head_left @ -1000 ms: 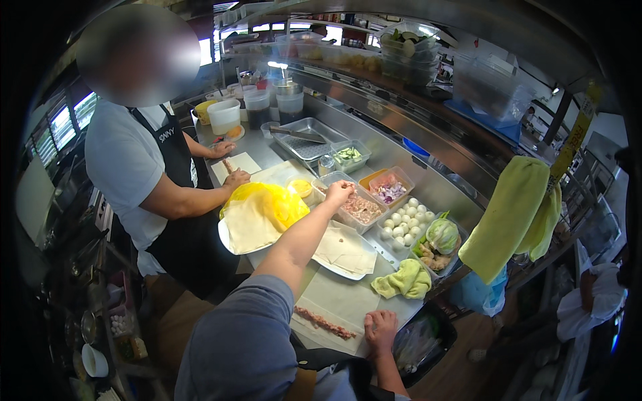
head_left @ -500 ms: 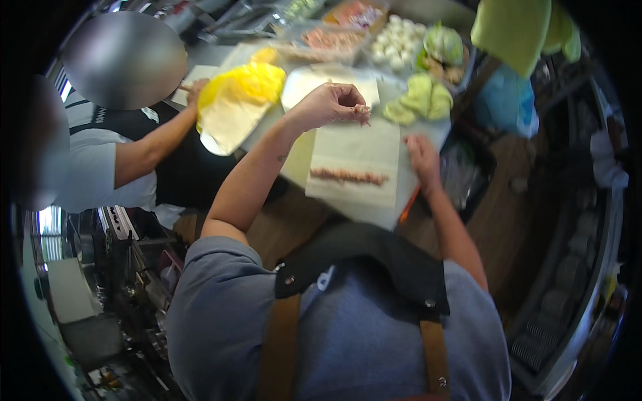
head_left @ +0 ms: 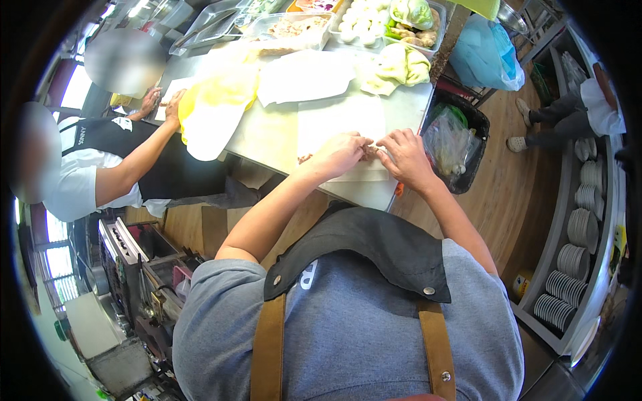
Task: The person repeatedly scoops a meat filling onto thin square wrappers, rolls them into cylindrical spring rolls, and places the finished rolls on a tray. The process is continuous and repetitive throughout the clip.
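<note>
A thin, pale square wrapper (head_left: 341, 120) lies flat on the table in front of me. Across its near part runs a strip of minced meat filling (head_left: 368, 154), mostly covered by my hands. My left hand (head_left: 338, 154) is closed with its fingertips pinching the filling. Facing it, my right hand (head_left: 406, 160) has curled fingers, with thumb and fingertips at the strip's right end. Beyond the wrapper is a stack of white sheets (head_left: 307, 77), washed out by glare.
Tubs of minced meat (head_left: 294, 28), white balls (head_left: 364, 25) and vegetables (head_left: 414, 23) line the table's back. A green cloth (head_left: 398, 69) sits at right, a yellow bag (head_left: 221, 107) at left. A co-worker (head_left: 127, 160) stands left; a bin (head_left: 458, 144) is right.
My left hand has come down from above the sheets to the filling. My right hand has moved in from the table's right edge to the strip. The view has shifted slightly.
</note>
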### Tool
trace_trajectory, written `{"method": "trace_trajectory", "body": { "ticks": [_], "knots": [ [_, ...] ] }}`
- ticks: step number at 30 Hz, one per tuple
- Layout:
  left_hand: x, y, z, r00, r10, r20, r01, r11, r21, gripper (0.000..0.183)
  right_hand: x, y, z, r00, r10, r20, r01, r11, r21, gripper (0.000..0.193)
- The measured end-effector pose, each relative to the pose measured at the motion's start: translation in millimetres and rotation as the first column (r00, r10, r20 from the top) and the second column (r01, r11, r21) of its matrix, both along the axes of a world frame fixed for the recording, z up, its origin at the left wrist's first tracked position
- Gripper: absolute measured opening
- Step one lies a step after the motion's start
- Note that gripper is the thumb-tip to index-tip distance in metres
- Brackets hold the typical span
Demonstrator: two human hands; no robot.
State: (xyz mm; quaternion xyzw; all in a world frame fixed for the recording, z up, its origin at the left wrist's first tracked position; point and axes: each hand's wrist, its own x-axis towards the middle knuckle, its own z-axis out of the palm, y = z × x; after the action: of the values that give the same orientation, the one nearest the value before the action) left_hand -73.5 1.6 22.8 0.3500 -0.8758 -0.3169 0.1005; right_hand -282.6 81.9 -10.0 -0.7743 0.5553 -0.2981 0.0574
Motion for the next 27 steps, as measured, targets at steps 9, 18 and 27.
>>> {"method": "trace_trajectory", "body": {
  "ticks": [9, 18, 27],
  "knots": [
    [-4.7, 11.1, 1.4, 0.996, 0.084, 0.039, -0.082, 0.995, -0.062, 0.023, 13.9, 2.3, -7.7, 0.997, -0.012, -0.082, 0.004, 0.995, -0.098, 0.020],
    [-3.9, 11.4, -11.1, 0.997, -0.039, -0.063, 0.028, 0.985, -0.169, 0.022, 8.1, 11.0, -6.6, 0.991, -0.088, -0.097, 0.080, 0.994, -0.080, 0.019],
    [-13.2, 6.9, -14.3, 0.997, -0.024, -0.073, 0.012, 0.988, -0.152, 0.025, -2.5, 15.9, -3.8, 0.998, -0.053, 0.018, 0.053, 0.999, 0.002, 0.020]
  ]
}}
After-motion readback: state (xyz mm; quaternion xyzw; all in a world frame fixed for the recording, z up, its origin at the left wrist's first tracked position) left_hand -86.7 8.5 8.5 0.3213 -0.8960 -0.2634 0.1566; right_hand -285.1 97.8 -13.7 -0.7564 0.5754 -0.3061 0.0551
